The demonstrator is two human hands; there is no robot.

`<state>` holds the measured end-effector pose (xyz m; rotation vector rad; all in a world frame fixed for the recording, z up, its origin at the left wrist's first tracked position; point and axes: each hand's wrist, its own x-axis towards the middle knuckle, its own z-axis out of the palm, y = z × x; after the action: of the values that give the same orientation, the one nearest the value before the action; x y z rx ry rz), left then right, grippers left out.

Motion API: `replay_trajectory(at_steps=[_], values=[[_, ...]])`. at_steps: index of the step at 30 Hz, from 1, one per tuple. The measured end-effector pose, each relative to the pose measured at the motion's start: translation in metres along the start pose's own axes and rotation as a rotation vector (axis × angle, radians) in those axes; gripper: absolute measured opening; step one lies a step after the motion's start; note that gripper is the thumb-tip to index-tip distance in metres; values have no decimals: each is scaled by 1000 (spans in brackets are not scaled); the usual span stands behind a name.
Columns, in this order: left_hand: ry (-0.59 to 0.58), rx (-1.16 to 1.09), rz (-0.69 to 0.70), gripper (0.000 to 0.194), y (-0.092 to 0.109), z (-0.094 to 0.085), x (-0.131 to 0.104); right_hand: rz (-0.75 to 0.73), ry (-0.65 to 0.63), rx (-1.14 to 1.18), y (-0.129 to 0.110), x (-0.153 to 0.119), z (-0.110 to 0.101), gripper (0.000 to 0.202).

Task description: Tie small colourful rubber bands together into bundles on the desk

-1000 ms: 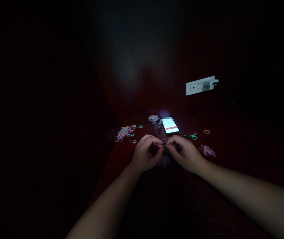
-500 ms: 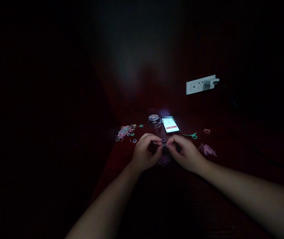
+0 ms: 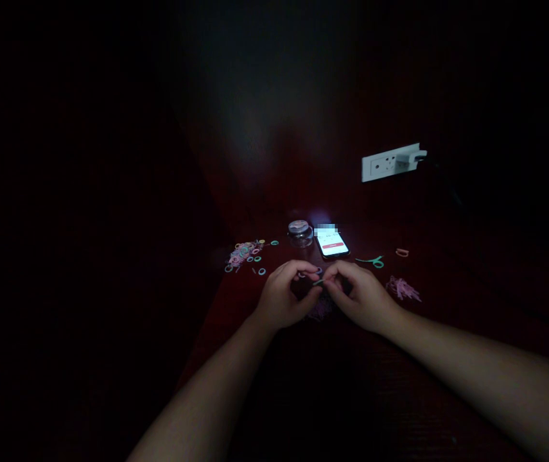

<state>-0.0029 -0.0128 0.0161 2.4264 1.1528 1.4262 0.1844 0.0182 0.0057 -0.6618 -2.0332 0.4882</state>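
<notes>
My right hand (image 3: 358, 292) pinches a small green hair tie (image 3: 318, 282) between thumb and forefinger. Just left of it, my left hand (image 3: 286, 292) has its thumb and forefinger parted around the tie's free end, with a gap between the tips. A purple hair tie (image 3: 319, 271) lies just beyond the fingertips, partly covered by them. Below the hands is a dim heap of thin purple-pink strands (image 3: 320, 309), half hidden.
Mixed coloured hair ties (image 3: 245, 254) lie heaped at the left. Behind the hands stand a lidded glass jar (image 3: 300, 234) and a lit phone (image 3: 332, 242). Rightward are a green band (image 3: 376, 262), an orange band (image 3: 402, 253) and pink strands (image 3: 403, 289). A wall socket (image 3: 390, 163) holds a plug.
The left thumb and forefinger have spread apart and come off the hair tie they pinched earlier. The right hand keeps its pinch, and the tie has turned slightly.
</notes>
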Motion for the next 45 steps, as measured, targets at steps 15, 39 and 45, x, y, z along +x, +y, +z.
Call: replay_trajectory(at_steps=[15,39,45], values=[[45,20,8,28,2,0,1,-30,-16,-28,0,1,0,9],[46,-29,-41,21,0,2,1,-10,-45,7,-1,0,-1,7],[28,-47,-52,21,0,2,0,-14,-33,-14,-2,0,-1,9]])
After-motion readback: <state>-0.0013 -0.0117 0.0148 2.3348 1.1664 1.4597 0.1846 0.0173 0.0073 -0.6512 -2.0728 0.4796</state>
